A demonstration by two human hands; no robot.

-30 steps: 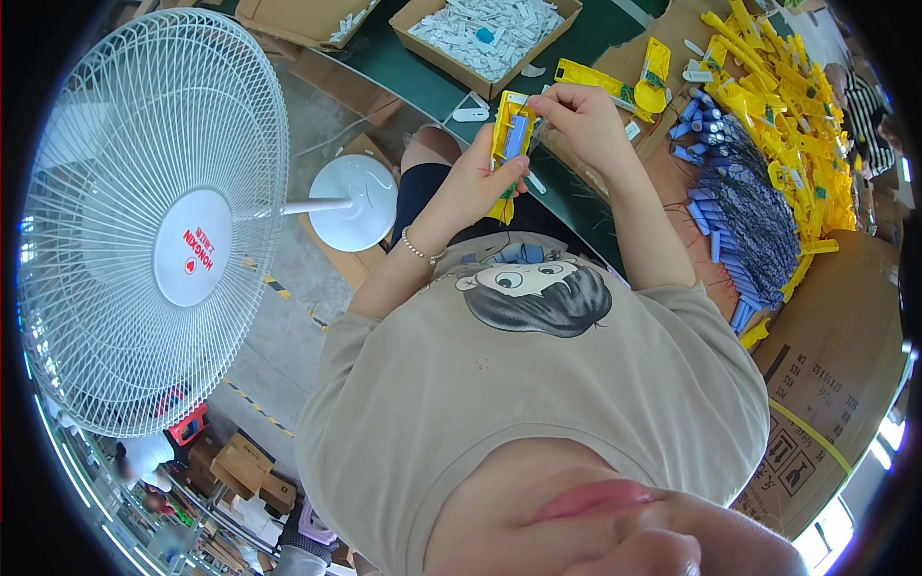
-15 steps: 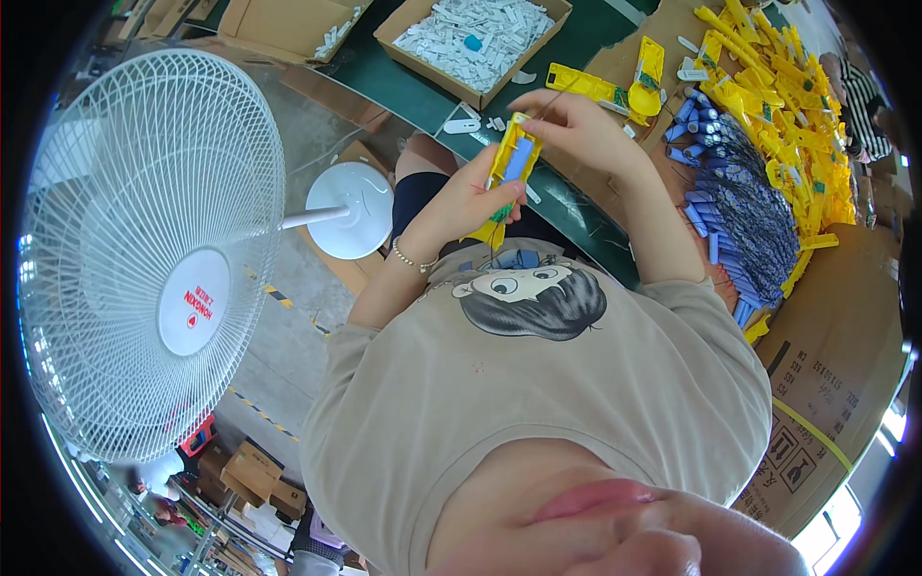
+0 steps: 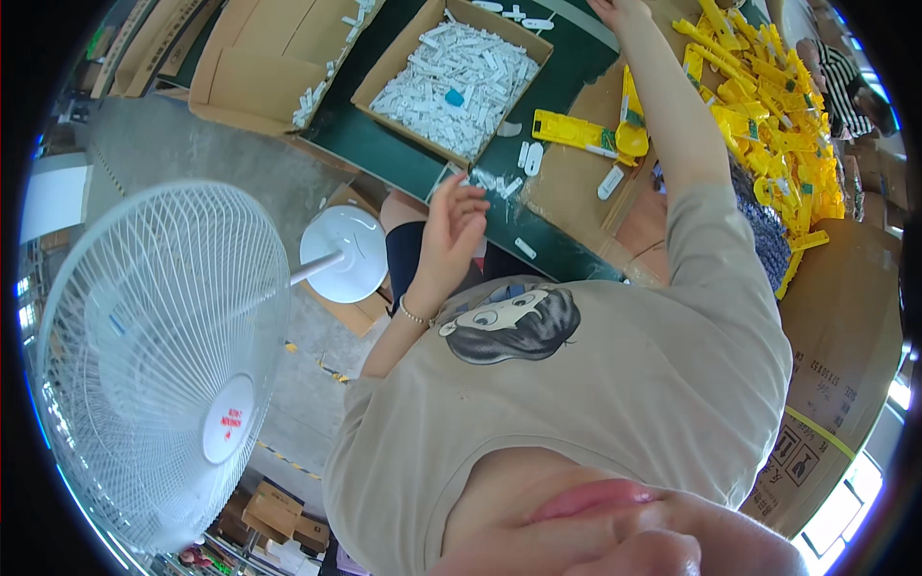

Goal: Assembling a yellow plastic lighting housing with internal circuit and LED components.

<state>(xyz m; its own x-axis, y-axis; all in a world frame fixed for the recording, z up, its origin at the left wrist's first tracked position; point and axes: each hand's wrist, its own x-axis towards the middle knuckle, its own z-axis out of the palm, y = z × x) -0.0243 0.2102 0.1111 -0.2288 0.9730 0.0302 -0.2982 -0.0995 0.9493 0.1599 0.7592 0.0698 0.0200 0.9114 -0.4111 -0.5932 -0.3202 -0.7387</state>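
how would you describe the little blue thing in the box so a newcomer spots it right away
Start at the dark green table beyond the left hand. On it sits an open cardboard box heaped with small white pieces. Near the middle of that heap lies the blue lump, set apart by colour from the white all around it.

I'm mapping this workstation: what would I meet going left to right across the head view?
White wire fan grille, round white fan base, left hand, lone white plastic piece, right hand, pile of yellow plastic casings.
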